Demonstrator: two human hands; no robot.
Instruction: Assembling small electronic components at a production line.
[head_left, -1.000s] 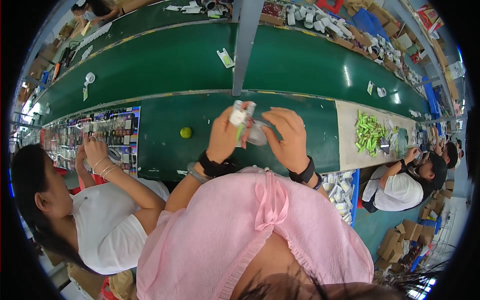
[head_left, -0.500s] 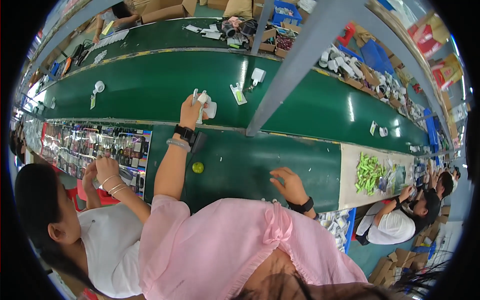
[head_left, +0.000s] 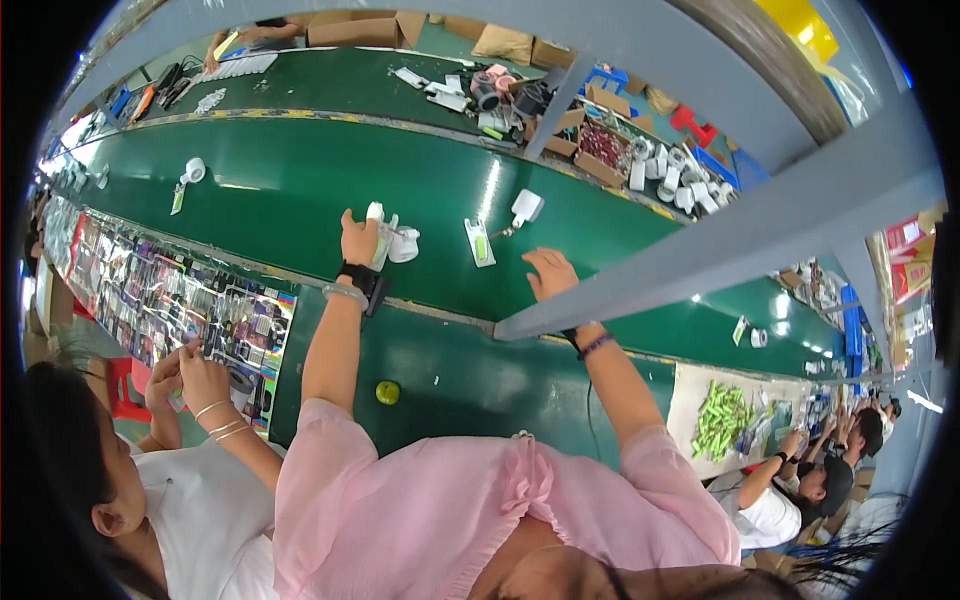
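While left hand (head_left: 357, 238) grips white packet (head_left: 380, 232) (upright), right hand (head_left: 548, 272) apart

— What sort of place is this?
— A factory assembly line. A long green conveyor belt (head_left: 300, 190) runs across the room with small white packaged parts (head_left: 480, 242) spaced along it.
— Anything else that shows it?
— People sit side by side at a green workbench (head_left: 450, 370). Cardboard boxes (head_left: 520, 45) and bins of parts (head_left: 600, 145) line the far side, and a pile of green pieces (head_left: 722, 420) lies further down.
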